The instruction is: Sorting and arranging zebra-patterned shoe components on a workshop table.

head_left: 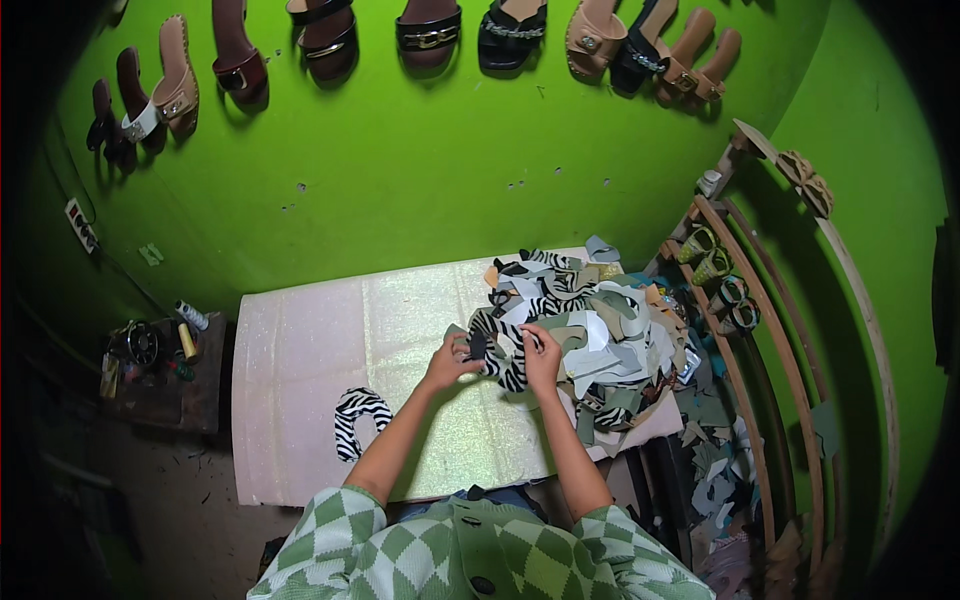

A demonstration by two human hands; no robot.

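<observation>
Both my hands hold a zebra-striped shoe-upper piece (511, 377), curved and black and white, above the middle of the table. My left hand (453, 364) grips its left side, where a dark patch and a bit of grey-green material show. On the opposite edge, the fingers of my right hand (542, 356) are closed in a pinch. A second zebra-striped piece (347, 432), an oval loop with an opening in it, lies flat on the table to the left of my left forearm.
A heap of grey, green and zebra-striped scraps (600, 350) covers the right of the shimmering pale table (290, 340) and spills to the floor. A small dark stand (190, 400) with thread spools is at left. Sandals (428, 35) hang along the green wall; a wooden rack (750, 300) stands right.
</observation>
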